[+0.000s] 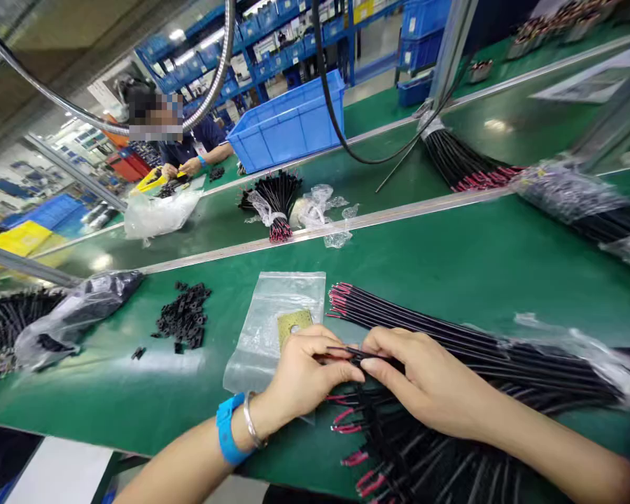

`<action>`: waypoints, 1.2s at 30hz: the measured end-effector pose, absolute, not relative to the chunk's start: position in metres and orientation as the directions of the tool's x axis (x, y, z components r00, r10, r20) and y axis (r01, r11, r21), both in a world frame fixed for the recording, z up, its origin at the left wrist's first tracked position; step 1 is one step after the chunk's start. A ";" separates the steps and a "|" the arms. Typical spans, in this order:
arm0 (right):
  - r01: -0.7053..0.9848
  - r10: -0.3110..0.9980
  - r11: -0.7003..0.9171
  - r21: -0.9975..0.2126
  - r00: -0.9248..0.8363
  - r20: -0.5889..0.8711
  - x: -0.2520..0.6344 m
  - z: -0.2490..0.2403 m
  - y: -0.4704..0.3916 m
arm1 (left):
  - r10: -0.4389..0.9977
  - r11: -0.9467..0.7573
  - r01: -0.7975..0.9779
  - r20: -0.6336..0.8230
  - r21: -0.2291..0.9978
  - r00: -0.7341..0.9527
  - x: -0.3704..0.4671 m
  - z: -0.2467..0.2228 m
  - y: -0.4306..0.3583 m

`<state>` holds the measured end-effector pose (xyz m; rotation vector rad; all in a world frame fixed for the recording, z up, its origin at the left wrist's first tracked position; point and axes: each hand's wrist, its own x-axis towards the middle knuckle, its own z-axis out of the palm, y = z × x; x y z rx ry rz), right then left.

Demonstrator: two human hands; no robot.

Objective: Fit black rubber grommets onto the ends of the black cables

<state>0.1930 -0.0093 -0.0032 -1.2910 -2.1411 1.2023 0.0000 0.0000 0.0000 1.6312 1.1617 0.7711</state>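
My left hand (307, 364) and my right hand (425, 378) meet over the green bench, both closed on a thin black cable (353, 353). Thumb and fingers of each hand pinch it close to its end; whether a small black part sits between the fingertips I cannot tell. Just behind the right hand lies a bundle of black cables (430, 325) with red tips. Below the hands spreads another heap of black cables (430, 455), red ends toward the left. A yellow sponge (295, 323) with a hole rests on a clear zip bag (257, 308) beside the left hand.
Small black plastic parts (183, 315) are piled at left, near a bagged cable bundle (84, 311). A metal rail (231, 246) crosses the bench. Beyond it are a tied cable bundle (278, 196), a blue bin (288, 122) and a co-worker (189, 150). A black hose (328, 105) hangs overhead.
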 end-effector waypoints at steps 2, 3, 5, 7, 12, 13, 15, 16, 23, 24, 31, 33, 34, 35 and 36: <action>0.532 0.857 0.185 -0.827 -0.499 -0.129 0.195 -0.004 -0.010 | 0.942 -0.087 0.339 -0.033 0.937 0.333 0.004 -0.001 -0.001; 0.523 0.859 0.169 -0.836 -0.494 -0.136 0.196 -0.004 -0.010 | 0.944 -0.080 0.338 -0.037 0.938 0.327 0.006 -0.002 -0.001; 0.489 0.862 0.132 -0.862 -0.486 -0.144 0.196 -0.003 -0.009 | 0.949 -0.050 0.330 -0.058 0.943 0.310 0.009 -0.004 -0.001; 0.453 0.861 0.106 -0.885 -0.486 -0.146 0.197 -0.002 -0.007 | 0.949 -0.017 0.307 -0.082 0.952 0.304 0.011 -0.006 -0.001; 0.475 0.846 0.097 -0.875 -0.502 -0.179 0.197 -0.001 -0.006 | 0.921 0.076 0.288 -0.178 0.955 0.346 0.004 -0.008 -0.002; 0.476 0.845 0.101 -0.874 -0.505 -0.177 0.197 0.000 -0.006 | 0.904 0.113 0.283 -0.216 0.953 0.369 0.001 -0.007 -0.002; 0.486 0.842 0.119 -0.866 -0.512 -0.172 0.198 0.001 -0.006 | 0.868 0.194 0.247 -0.283 0.950 0.408 -0.006 -0.002 -0.004; 0.497 0.839 0.133 -0.858 -0.517 -0.170 0.198 0.001 -0.006 | 0.853 0.229 0.224 -0.306 0.947 0.422 -0.009 0.000 -0.006; 0.528 0.867 0.376 -0.762 -0.491 0.088 0.199 -0.033 -0.006 | 0.784 0.014 0.238 -0.158 0.971 0.600 -0.025 0.018 -0.030; 0.565 0.862 0.460 -0.685 -0.469 0.192 0.199 -0.042 -0.006 | 0.777 -0.003 0.256 -0.159 0.967 0.609 -0.029 0.019 -0.031; 0.685 0.804 0.591 -0.426 -0.452 0.387 0.196 -0.077 -0.006 | 0.983 -0.158 0.960 0.130 0.230 0.130 -0.142 0.019 0.029; 0.702 0.811 0.579 -0.414 -0.441 0.384 0.196 -0.079 -0.007 | 0.985 -0.058 0.993 0.169 0.104 0.039 -0.186 0.011 0.057; 0.705 0.810 0.579 -0.409 -0.441 0.387 0.196 -0.080 -0.006 | 0.982 -0.021 0.997 0.188 0.069 0.007 -0.204 0.007 0.069; 0.700 0.802 0.589 -0.404 -0.445 0.398 0.196 -0.080 -0.006 | 0.982 -0.008 0.999 0.191 0.045 0.000 -0.218 0.003 0.080; 0.695 0.794 0.599 -0.399 -0.450 0.409 0.195 -0.080 -0.006 | 0.982 -0.007 0.999 0.188 0.033 0.001 -0.229 -0.001 0.088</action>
